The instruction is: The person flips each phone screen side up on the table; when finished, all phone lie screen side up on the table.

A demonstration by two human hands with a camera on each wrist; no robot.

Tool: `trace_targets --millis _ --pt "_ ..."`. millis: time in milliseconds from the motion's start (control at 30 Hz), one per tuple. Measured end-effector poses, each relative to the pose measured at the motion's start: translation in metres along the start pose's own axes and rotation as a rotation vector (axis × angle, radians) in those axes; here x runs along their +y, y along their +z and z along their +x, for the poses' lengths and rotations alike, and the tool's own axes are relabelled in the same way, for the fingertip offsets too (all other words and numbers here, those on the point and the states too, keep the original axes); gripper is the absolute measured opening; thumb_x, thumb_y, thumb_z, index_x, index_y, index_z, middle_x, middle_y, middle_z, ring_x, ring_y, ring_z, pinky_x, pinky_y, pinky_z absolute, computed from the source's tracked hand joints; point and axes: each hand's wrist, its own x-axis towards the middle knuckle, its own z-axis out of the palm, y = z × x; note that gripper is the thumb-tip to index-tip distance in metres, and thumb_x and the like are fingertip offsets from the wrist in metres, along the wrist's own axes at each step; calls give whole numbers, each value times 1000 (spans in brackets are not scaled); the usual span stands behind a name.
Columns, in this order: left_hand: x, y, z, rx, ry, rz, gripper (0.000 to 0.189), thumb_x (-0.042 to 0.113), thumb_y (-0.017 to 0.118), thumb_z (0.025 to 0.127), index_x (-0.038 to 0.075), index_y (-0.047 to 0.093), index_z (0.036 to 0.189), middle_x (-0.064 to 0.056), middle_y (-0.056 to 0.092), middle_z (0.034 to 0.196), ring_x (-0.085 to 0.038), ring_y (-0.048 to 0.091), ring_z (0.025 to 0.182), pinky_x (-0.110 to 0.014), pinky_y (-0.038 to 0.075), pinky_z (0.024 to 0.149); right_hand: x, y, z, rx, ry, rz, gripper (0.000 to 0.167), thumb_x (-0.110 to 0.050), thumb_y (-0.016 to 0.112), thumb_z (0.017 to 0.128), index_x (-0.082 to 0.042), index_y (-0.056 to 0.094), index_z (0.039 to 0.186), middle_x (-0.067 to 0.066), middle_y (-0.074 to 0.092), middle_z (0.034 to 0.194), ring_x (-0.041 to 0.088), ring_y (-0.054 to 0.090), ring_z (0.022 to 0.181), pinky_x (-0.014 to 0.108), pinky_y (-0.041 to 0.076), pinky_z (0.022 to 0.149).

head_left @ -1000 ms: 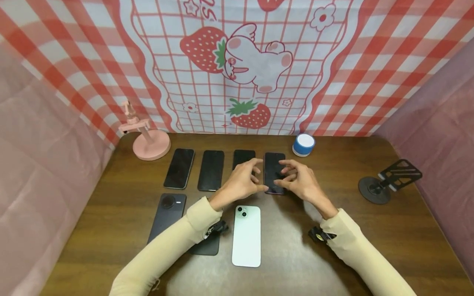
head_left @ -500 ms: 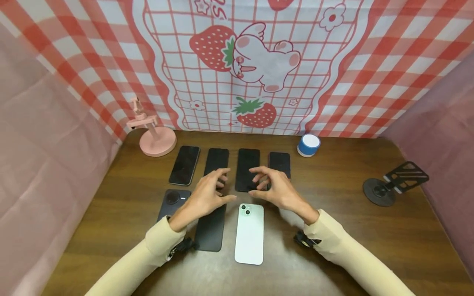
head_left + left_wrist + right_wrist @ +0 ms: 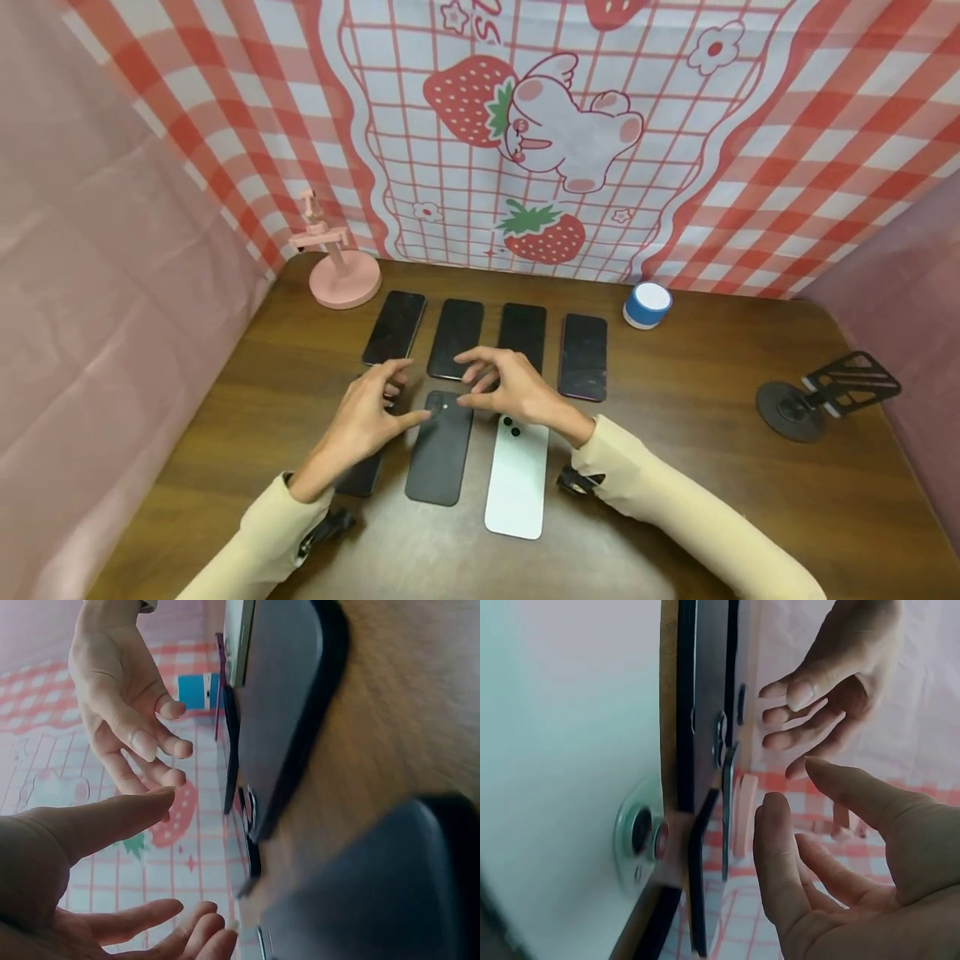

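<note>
My left hand [image 3: 365, 419] hovers over the dark phone [image 3: 362, 478] at the front left, covering its upper part. Its fingers curve loosely and hold nothing. Between the two hands a dark grey phone [image 3: 438, 458] lies back up, camera end away from me. My right hand [image 3: 516, 388], also with nothing in it, has its fingertips near that phone's top end. It overlaps the pale mint phone [image 3: 516, 487] and a black phone [image 3: 525, 325] behind. In the left wrist view, the right hand [image 3: 120, 701] faces the left hand's thumb [image 3: 112, 825], with a gap between them.
A row of screen-up phones lies behind, including a left one [image 3: 395, 327], a second [image 3: 456, 333] and a right one [image 3: 583, 358]. A pink stand [image 3: 345, 281], a blue-and-white cylinder [image 3: 647, 307] and a black folding stand [image 3: 793, 410] stand farther out. A checked cloth [image 3: 465, 183] hangs behind.
Both hands have moved left and nearer, from around the rightmost back phone to above the front-left phones. The head view has shifted, and the phones keep their arrangement.
</note>
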Motion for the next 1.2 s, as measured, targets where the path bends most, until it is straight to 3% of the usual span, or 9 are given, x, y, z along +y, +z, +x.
trace_targets --millis 200,367,600,700,1000,1200 --pt "-9 -12 -17 32 -76 52 71 20 94 77 2 62 138 -20 68 112 -34 66 96 -49 55 86 -7 13 17 -69 -6 36 56 -14 81 91 -2 60 142 18 73 119 22 77 97 23 60 80" --pt "-17 -15 -28 56 -101 107 68 23 96 74 3 67 132 -20 67 110 -34 63 96 -47 50 84 -12 24 30 -105 -14 85 56 -11 81 91 -1 59 142 20 72 123 26 77 102 23 61 80" --pt "-19 -16 -43 -22 -197 224 82 33 95 75 3 60 143 -32 50 135 -48 48 113 -56 45 89 -13 41 50 -96 -8 89 52 -10 80 91 0 63 138 21 72 121 28 78 100 23 61 74" --pt "-18 -13 -48 -53 -230 270 90 37 95 74 2 55 147 -34 45 138 -51 46 113 -59 46 90 -13 48 57 -89 6 71 50 -9 81 90 0 64 137 19 73 119 27 78 99 22 61 73" --pt "-14 -2 -59 -43 -244 425 93 45 87 83 3 46 155 -38 44 142 -56 52 110 -63 53 80 -12 63 67 -79 74 18 46 -13 81 90 0 68 132 16 74 117 24 78 98 20 60 72" --pt "-11 3 -63 -59 -236 472 82 44 83 87 8 50 154 -38 49 135 -54 54 105 -60 54 75 -12 68 72 -40 92 -84 43 -19 82 89 -3 72 128 9 77 109 18 74 98 22 57 83"
